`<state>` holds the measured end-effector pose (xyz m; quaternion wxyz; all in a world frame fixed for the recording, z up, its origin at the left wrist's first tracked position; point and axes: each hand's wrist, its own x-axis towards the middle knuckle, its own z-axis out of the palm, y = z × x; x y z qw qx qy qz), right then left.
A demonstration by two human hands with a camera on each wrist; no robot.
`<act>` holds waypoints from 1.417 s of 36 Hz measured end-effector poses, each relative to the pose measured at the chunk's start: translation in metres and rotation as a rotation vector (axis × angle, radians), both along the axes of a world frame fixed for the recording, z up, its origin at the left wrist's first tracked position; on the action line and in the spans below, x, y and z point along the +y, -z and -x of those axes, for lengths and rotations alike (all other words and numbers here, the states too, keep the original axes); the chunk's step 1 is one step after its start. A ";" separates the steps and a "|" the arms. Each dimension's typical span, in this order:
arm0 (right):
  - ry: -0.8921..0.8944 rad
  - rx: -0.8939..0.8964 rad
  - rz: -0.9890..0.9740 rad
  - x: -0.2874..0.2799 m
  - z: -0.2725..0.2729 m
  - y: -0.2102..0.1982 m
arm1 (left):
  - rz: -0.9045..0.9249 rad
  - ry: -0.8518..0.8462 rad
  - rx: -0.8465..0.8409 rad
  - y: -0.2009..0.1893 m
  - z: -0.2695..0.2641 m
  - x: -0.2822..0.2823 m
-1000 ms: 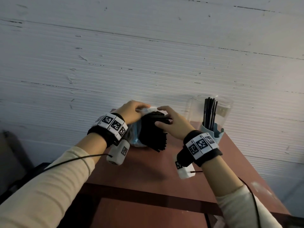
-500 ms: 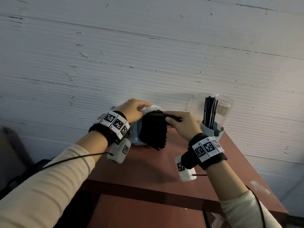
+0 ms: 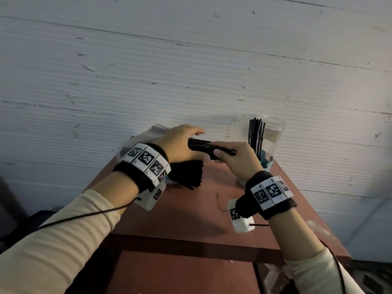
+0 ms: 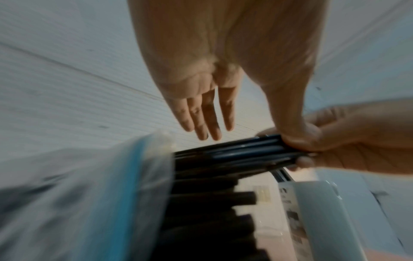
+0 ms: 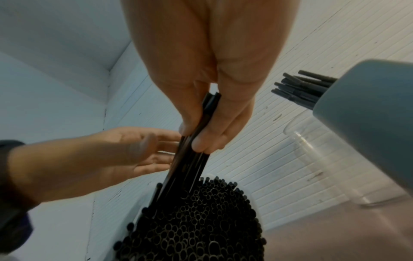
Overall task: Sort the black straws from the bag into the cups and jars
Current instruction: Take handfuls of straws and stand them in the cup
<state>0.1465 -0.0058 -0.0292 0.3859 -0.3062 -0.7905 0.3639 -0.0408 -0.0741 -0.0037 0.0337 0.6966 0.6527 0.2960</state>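
Observation:
A thick bundle of black straws (image 3: 188, 176) (image 5: 196, 226) sticks out of a clear plastic bag (image 3: 146, 135) (image 4: 89, 194) lying on the red-brown table (image 3: 169, 219). My right hand (image 3: 216, 152) (image 5: 196, 134) pinches a small bunch of straws (image 3: 201, 144) (image 4: 234, 151) (image 5: 211, 104), drawn partway out to the right. My left hand (image 3: 182, 141) (image 4: 208, 114) lies over the bundle with fingers straight and its thumb touching the pinched straws. A blue cup (image 3: 265, 161) (image 5: 368, 114) holding several upright straws (image 3: 256, 132) stands just right of my right hand.
A clear jar (image 3: 273, 132) (image 5: 324, 167) stands behind the blue cup, and another clear container (image 3: 239, 126) is beside it by the white ribbed wall. The table's front edge (image 3: 191, 245) is close to me. Wrist cables trail from both arms.
My right hand has slid right toward the blue cup, drawing a small bunch of straws out of the bundle. My left hand shifted from the bag onto the straws.

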 end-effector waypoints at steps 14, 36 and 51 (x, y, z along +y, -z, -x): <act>0.019 -0.087 -0.114 -0.015 -0.041 -0.010 | 0.002 -0.040 0.411 0.003 -0.057 0.023; 0.129 0.272 -0.608 -0.045 -0.078 -0.103 | -0.072 0.412 -0.607 -0.038 -0.142 0.013; 0.049 -0.194 -0.521 -0.024 -0.070 -0.056 | 0.205 0.204 -0.784 0.028 -0.134 0.032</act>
